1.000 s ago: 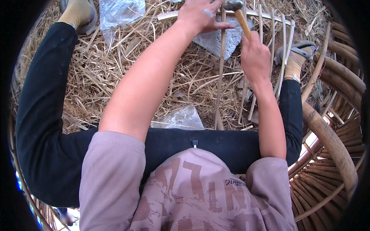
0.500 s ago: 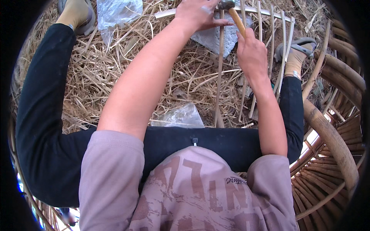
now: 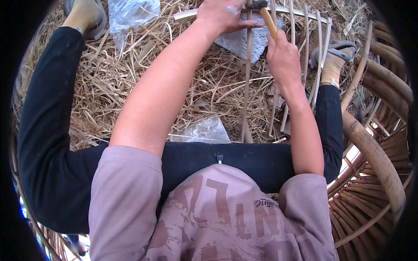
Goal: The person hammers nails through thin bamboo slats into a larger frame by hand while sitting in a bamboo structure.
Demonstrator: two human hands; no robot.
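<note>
My right hand is closed around the wooden handle of a hammer. The dark metal hammer head lies at the top edge of the view, close to the fingers of my left hand. That hand steadies a thin bamboo strip, which runs down toward my lap, with the thumb stretched across it. Its fingertips are partly cut off by the view's edge. Under the strips rests a grey stone block. A pale curved strip crosses several upright strips at the top.
Loose straw and shavings cover the ground between my legs. A clear plastic sheet lies at the upper left, another plastic piece near my lap. Thick bent poles and woven basketwork stand at the right.
The hammer head has shifted very slightly to the right and down. My left hand and the strip keep nearly the same place.
</note>
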